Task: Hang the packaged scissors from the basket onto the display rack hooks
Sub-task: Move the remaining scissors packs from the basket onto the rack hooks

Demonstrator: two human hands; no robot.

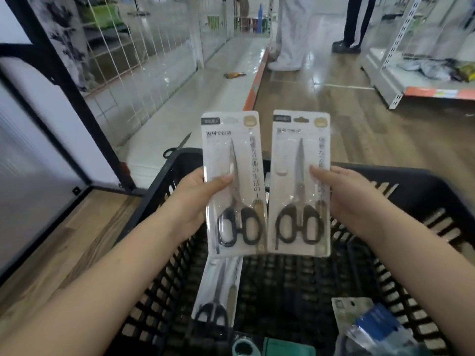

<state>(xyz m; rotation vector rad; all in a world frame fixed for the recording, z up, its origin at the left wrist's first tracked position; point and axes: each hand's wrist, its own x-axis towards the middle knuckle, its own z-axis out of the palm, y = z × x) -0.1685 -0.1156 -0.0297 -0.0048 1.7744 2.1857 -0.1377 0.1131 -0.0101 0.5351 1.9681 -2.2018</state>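
Held two scissor packs (231, 183) (299, 183) above basket (411, 191), left hand (195, 199) and right hand (347, 194) fingers pinching one each. Nothing hung yet; another pack (218, 291) left in basket.

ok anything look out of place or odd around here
Yes. A loose pair of scissors lies unpackaged on the low white shelf base, beyond the black basket. Farther back on that base sits a stray yellowish packet. Both look dropped rather than displayed.
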